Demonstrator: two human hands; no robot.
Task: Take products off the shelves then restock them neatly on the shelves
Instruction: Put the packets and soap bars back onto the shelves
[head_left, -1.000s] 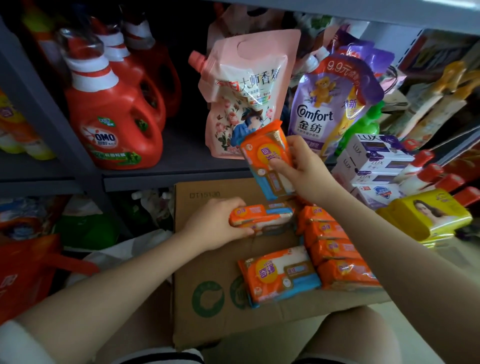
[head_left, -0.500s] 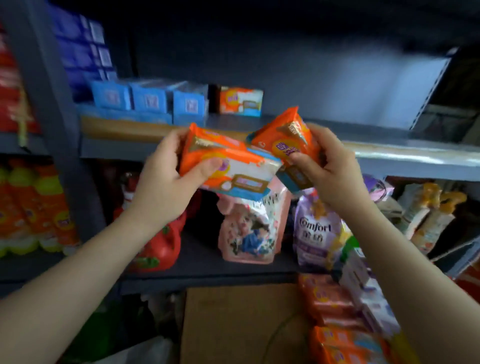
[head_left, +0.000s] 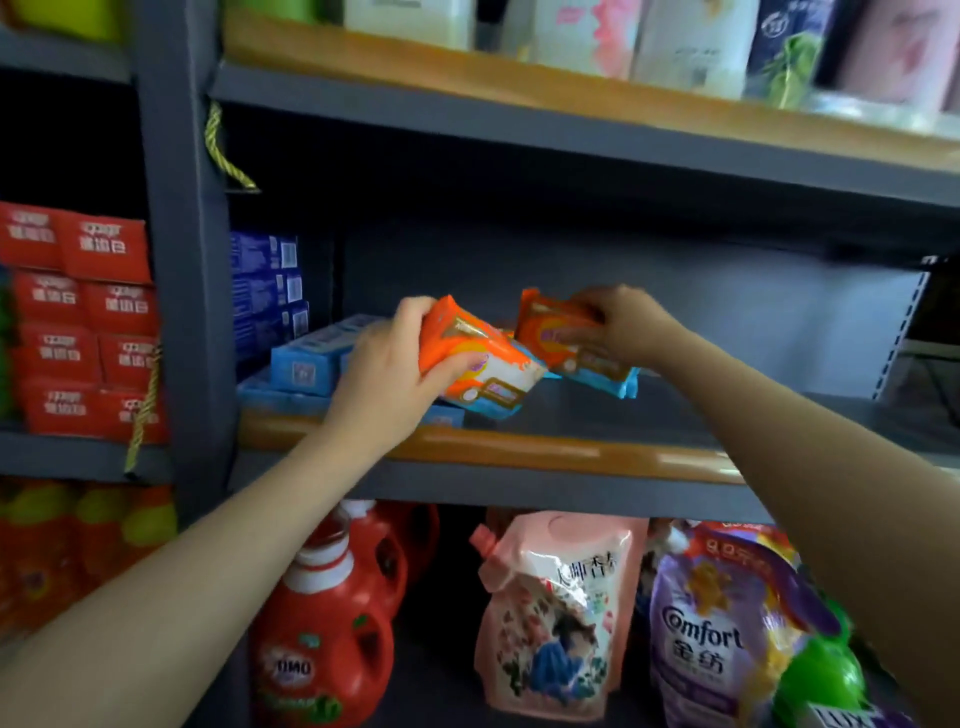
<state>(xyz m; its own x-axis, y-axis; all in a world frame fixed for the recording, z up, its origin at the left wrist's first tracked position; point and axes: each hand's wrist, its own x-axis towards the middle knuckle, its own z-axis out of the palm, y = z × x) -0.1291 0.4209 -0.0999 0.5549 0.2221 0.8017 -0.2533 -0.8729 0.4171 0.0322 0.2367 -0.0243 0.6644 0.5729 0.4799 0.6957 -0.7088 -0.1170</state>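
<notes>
Two orange-and-blue soap packs are held over the middle shelf (head_left: 571, 457), which has a wooden front lip. My left hand (head_left: 387, 384) grips one pack (head_left: 483, 371) from its left end, tilted above the shelf's front. My right hand (head_left: 631, 325) pinches the second pack (head_left: 569, 343) from above, further back and to the right, low over the grey shelf board. Whether either pack touches the board I cannot tell.
Blue boxes (head_left: 304, 364) are stacked at the shelf's left end. Red packets (head_left: 83, 322) fill the bay to the left. Below stand red detergent jugs (head_left: 324, 639), a pink refill pouch (head_left: 556, 618) and a purple Comfort pouch (head_left: 722, 634). Bottles line the shelf above (head_left: 675, 47).
Both hands have lifted the packs from the cardboard box up to the middle shelf and reached them in over the board; my view has risen with them.
</notes>
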